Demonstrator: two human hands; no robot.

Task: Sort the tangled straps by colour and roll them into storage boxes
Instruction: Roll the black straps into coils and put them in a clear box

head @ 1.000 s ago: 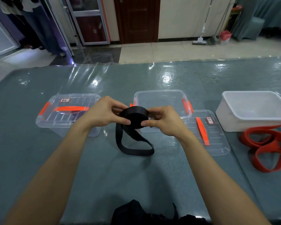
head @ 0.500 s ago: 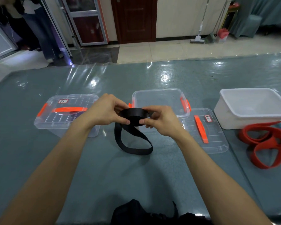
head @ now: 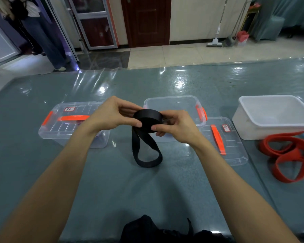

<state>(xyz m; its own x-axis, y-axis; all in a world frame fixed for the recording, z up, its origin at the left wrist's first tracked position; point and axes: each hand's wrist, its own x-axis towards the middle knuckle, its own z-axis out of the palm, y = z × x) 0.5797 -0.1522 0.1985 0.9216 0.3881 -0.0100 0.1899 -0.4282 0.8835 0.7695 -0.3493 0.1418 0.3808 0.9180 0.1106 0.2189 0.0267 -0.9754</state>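
While left hand [head: 111, 114] and right hand [head: 176, 128] pinch the black strap roll [head: 147, 118] before the clear box [head: 170, 99], it has tilted flatter; its tail [head: 147, 161] awaits winding.

Near side: bare table [head: 98, 190] between the forearms, bounded by the loop of the black strap [head: 146, 120] and a dark bundle [head: 156, 230] at the edge.
Left: lidded box [head: 60, 130] just behind the left forearm.
Centre: open box [head: 174, 104], mouth free from above; the strap's roll is held before it.
Right: loose lid [head: 235, 151], white tub [head: 274, 120] and red straps [head: 288, 158] crowd the surface.
Far side: open table behind the boxes.
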